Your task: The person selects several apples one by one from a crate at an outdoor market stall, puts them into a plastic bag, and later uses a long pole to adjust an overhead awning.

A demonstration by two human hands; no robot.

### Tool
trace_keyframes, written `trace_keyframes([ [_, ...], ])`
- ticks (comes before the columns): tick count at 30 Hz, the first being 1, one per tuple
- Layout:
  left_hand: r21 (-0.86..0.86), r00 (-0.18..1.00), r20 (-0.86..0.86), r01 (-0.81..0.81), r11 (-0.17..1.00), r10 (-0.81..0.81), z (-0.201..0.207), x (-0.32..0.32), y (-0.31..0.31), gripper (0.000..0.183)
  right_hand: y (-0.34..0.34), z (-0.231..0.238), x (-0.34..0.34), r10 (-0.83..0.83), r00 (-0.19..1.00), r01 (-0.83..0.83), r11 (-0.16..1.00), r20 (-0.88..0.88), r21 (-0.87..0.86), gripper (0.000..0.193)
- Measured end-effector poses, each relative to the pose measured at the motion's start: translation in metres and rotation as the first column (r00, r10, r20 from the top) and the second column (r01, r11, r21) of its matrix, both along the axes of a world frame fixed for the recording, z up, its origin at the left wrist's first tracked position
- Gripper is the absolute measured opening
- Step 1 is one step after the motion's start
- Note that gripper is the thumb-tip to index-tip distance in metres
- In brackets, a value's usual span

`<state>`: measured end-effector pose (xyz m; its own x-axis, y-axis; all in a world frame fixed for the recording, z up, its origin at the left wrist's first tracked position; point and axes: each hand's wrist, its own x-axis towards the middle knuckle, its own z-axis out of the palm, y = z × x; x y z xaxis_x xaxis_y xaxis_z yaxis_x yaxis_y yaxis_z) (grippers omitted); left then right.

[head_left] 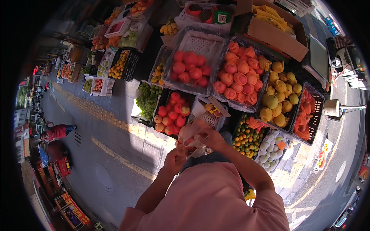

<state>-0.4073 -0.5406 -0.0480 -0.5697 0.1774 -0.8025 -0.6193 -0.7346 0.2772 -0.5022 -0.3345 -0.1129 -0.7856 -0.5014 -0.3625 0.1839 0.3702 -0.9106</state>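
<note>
A thin, pale see-through plastic bag [192, 131] is stretched between my two hands in front of my body. My left hand [175, 158] pinches its lower left side, fingers closed. The right hand [211, 139] is closed on the bag's right side. Something reddish shows through the film, but I cannot tell whether it lies inside or behind. Just beyond the hands stands a black crate of red fruit [172, 111]. Beside it is a box with white foam netting and some yellow fruit [211, 109].
Past the crate are a tray of red fruit [189, 69], netted red fruit [239, 73] and yellow wrapped fruit [280, 92]. Green grapes [148, 101] lie left, small green-orange citrus [246, 139] right. A cardboard box [275, 36] holds bananas. People and vehicles are on the road [104, 154] at left.
</note>
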Motion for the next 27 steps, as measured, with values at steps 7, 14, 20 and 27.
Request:
trace_keyframes([
  [7, -0.156, 0.962, 0.143, -0.21, 0.965, 0.233, 0.006, -0.033, 0.054, 0.037, 0.113, -0.097, -0.115, -0.2, 0.977, 0.187, 0.971, 0.079, 0.149, 0.025],
  [14, -0.426, 0.981, 0.084, -0.125, 0.896, 0.177, 0.004, -0.051, 0.093, 0.034, 0.169, -0.177, -0.182, -0.364, 0.931, 0.352, 0.885, -0.018, 0.304, 0.026],
  [20, -0.25, 0.912, 0.202, -0.303, 0.919, 0.356, 0.01, -0.073, 0.109, 0.04, 0.167, -0.208, -0.176, -0.39, 0.916, 0.354, 0.894, 0.09, 0.273, 0.028],
  [27, -0.171, 0.907, 0.219, -0.329, 0.929, 0.361, 0.009, -0.067, 0.117, 0.042, 0.151, -0.213, -0.189, -0.413, 0.91, 0.394, 0.889, 0.037, 0.231, 0.031],
])
